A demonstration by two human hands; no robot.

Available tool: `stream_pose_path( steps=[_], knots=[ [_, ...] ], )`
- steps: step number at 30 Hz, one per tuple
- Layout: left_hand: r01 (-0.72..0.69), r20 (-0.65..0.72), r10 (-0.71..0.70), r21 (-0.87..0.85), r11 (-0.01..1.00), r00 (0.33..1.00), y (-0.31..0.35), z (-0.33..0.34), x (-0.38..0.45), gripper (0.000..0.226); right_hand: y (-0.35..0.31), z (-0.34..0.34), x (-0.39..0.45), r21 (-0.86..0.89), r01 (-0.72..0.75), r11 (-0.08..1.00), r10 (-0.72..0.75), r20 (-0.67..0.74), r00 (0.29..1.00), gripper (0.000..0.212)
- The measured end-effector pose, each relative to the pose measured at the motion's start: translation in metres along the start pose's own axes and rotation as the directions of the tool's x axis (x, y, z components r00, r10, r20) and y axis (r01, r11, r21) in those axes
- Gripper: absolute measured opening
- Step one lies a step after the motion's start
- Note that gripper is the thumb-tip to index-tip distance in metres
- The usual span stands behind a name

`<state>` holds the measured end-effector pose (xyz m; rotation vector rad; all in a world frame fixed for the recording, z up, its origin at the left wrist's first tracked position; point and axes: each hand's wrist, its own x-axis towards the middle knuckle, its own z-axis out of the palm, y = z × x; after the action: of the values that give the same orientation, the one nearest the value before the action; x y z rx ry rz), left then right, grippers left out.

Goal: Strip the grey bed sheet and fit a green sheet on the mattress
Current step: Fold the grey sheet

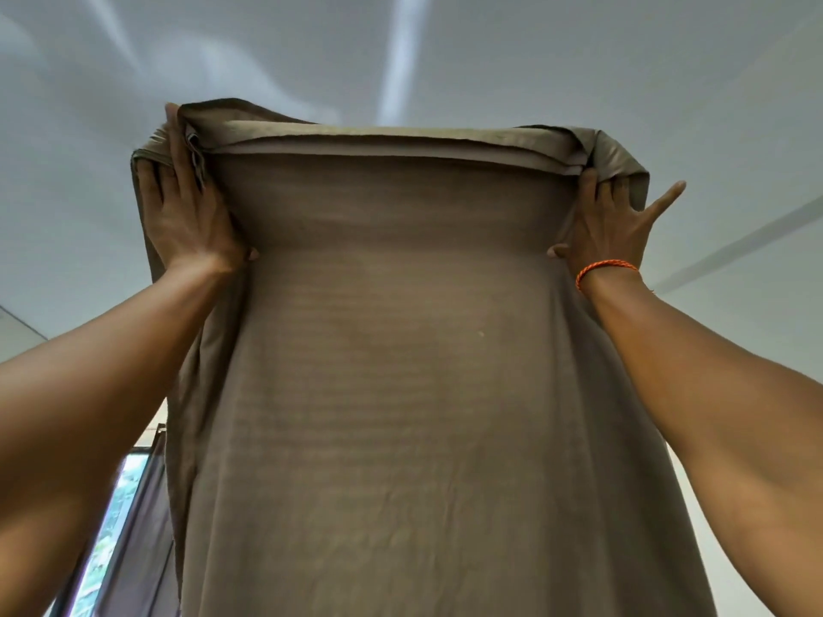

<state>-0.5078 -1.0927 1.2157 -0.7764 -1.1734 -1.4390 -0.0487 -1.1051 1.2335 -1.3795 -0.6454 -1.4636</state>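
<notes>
A grey-brown bed sheet (401, 371), folded into a long panel, hangs in front of me and fills the middle of the view down to its bottom edge. Both my arms are raised high towards the ceiling. My left hand (187, 211) grips the sheet's upper left corner, fingers over the bunched folds and thumb behind the cloth. My right hand (612, 224) holds the upper right corner, thumb pressed on the front, little finger sticking out to the right; an orange cord sits on that wrist. The mattress and any green sheet are hidden.
The white ceiling (445, 51) fills the top of the view, with a ceiling beam (735, 247) running at the right. A dark curtain (138, 541) and a bright window (107, 541) show at the lower left beside the sheet.
</notes>
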Motion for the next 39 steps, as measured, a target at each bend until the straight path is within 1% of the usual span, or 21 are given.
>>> stream_pose_path(
  steps=[2, 6, 8, 11, 13, 16, 19, 22, 26, 29, 34, 36, 39],
  knots=[
    [-0.011, -0.009, 0.01, -0.038, 0.999, 1.0, 0.008, -0.023, 0.012, 0.169, 0.016, -0.012, 0.011, 0.029, -0.004, 1.0, 0.005, -0.018, 1.0, 0.13],
    [-0.077, -0.085, 0.069, -0.096, 0.992, 0.994, 0.026, -0.062, 0.029, 0.164, 0.047, -0.027, 0.031, 0.069, -0.006, 0.998, 0.011, -0.063, 0.998, 0.128],
    [-0.096, -0.116, 0.085, -0.099, 0.99, 0.99, 0.036, -0.075, 0.035, 0.162, 0.059, -0.031, 0.037, 0.074, -0.01, 0.997, 0.016, -0.078, 0.997, 0.128],
    [-0.089, -0.137, 0.075, -0.093, 0.992, 0.988, 0.049, -0.087, 0.04, 0.163, 0.073, -0.031, 0.041, 0.072, -0.019, 0.997, 0.026, -0.101, 0.995, 0.126],
    [-0.093, -0.143, 0.078, -0.098, 0.991, 0.987, 0.054, -0.087, 0.038, 0.162, 0.078, -0.027, 0.042, 0.082, -0.015, 0.997, 0.024, -0.107, 0.994, 0.125],
    [-0.095, -0.117, 0.085, -0.085, 0.992, 0.989, 0.06, -0.079, 0.03, 0.167, 0.081, -0.014, 0.04, 0.09, -0.001, 0.996, 0.011, -0.111, 0.994, 0.126],
    [-0.098, -0.099, 0.09, -0.075, 0.992, 0.991, 0.063, -0.062, 0.024, 0.164, 0.078, 0.003, 0.034, 0.081, -0.001, 0.997, 0.008, -0.084, 0.996, 0.126],
    [-0.095, -0.078, 0.094, -0.019, 0.995, 0.993, 0.063, -0.037, 0.015, 0.164, 0.07, 0.027, 0.022, 0.084, 0.011, 0.996, -0.006, -0.066, 0.998, 0.127],
    [-0.099, -0.052, 0.099, 0.0, 0.995, 0.994, 0.058, 0.008, -0.007, 0.169, 0.051, 0.069, 0.0, 0.101, 0.025, 0.995, -0.021, -0.04, 0.999, 0.127],
    [-0.104, -0.02, 0.105, 0.037, 0.994, 0.994, 0.055, 0.051, -0.027, 0.163, 0.031, 0.106, -0.016, 0.087, 0.008, 0.996, -0.009, 0.007, 1.0, 0.127],
    [-0.097, 0.04, 0.095, 0.072, 0.993, 0.995, 0.039, 0.146, -0.074, 0.162, -0.017, 0.181, -0.06, 0.12, 0.026, 0.992, -0.03, 0.028, 0.999, 0.125],
    [-0.085, 0.084, 0.079, 0.067, 0.994, 0.993, 0.029, 0.191, -0.093, 0.159, -0.043, 0.215, -0.083, 0.115, 0.035, 0.993, -0.04, 0.045, 0.998, 0.124],
    [-0.084, 0.102, 0.076, 0.075, 0.994, 0.992, 0.014, 0.264, -0.119, 0.159, -0.086, 0.273, -0.115, 0.112, 0.04, 0.993, -0.047, 0.058, 0.997, 0.124]
  ],
)
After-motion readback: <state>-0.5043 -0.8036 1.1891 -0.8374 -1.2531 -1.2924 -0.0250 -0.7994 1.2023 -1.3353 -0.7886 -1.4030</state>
